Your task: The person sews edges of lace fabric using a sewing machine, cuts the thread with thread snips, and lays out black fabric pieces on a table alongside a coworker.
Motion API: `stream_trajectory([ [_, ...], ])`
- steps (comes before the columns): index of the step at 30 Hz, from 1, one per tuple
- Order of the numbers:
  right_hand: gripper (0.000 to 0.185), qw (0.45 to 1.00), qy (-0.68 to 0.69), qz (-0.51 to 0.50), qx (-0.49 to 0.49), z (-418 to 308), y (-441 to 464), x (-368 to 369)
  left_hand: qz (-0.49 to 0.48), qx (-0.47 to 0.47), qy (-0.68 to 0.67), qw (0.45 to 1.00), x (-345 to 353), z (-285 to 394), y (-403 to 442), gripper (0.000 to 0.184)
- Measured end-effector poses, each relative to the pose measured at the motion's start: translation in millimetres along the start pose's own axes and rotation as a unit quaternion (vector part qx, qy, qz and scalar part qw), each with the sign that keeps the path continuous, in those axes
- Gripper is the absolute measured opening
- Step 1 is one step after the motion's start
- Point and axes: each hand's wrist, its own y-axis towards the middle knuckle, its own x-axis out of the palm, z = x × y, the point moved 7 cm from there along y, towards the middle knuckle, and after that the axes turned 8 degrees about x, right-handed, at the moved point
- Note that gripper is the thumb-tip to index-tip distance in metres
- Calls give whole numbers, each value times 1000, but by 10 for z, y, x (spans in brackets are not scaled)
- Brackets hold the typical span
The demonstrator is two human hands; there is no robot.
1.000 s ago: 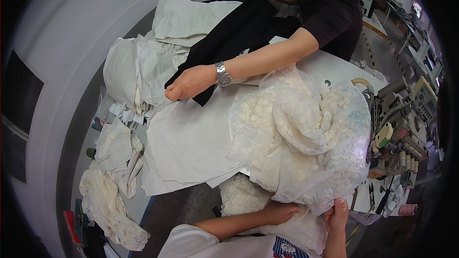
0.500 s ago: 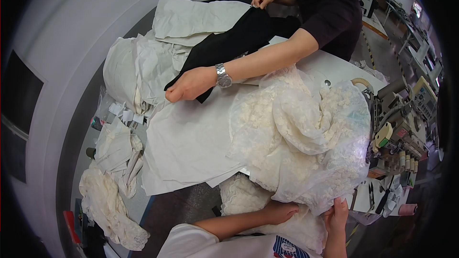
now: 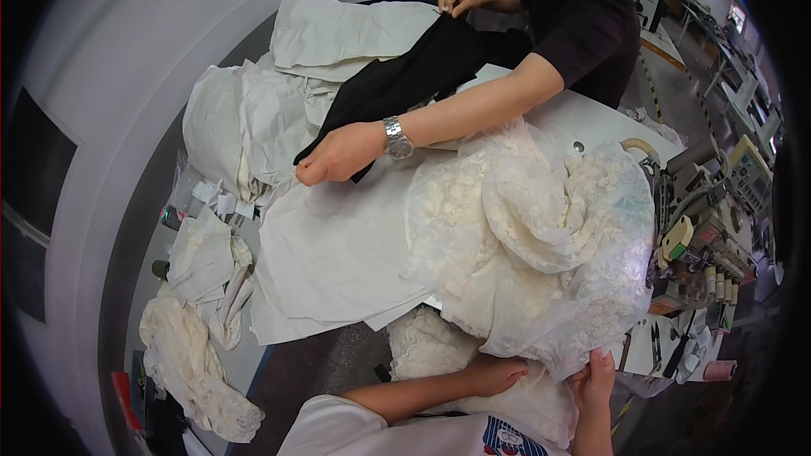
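Observation:
A cream lace fabric [image 3: 541, 236] lies heaped on the table and hangs over its near edge. At the bottom centre my left hand [image 3: 497, 375] is closed, its fingers curled at the lace in my lap; what it grips is hidden. My right hand [image 3: 595, 378] pinches the lower edge of the lace, thumb up. More cream lace [image 3: 431, 346] lies below the table edge, beside my left forearm. White paper sheets [image 3: 329, 262] lie flat to the left of the heap.
Across the table a co-worker [image 3: 583, 25] holds a black cloth [image 3: 397, 76] in both hands, one arm reaching over the paper. A sewing machine [image 3: 701, 228] stands at right, with scissors [image 3: 656, 346] and a pink spool [image 3: 721, 371]. Crumpled cream fabric [image 3: 194, 363] lies left.
The co-worker's far hand has shifted along the black cloth, whose folds have changed; the watch-wearing hand has moved slightly right. My hands have not visibly moved.

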Motion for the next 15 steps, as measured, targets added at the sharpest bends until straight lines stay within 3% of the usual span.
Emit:
stream_trajectory([
  [13,25,1000,-10,11,6,24,8,-76,-14,-5,14,1000,-5,20,0,8],
  [15,33,998,5,-54,20,57,27,-112,-16,-12,12,1000,-10,24,0,9],
])
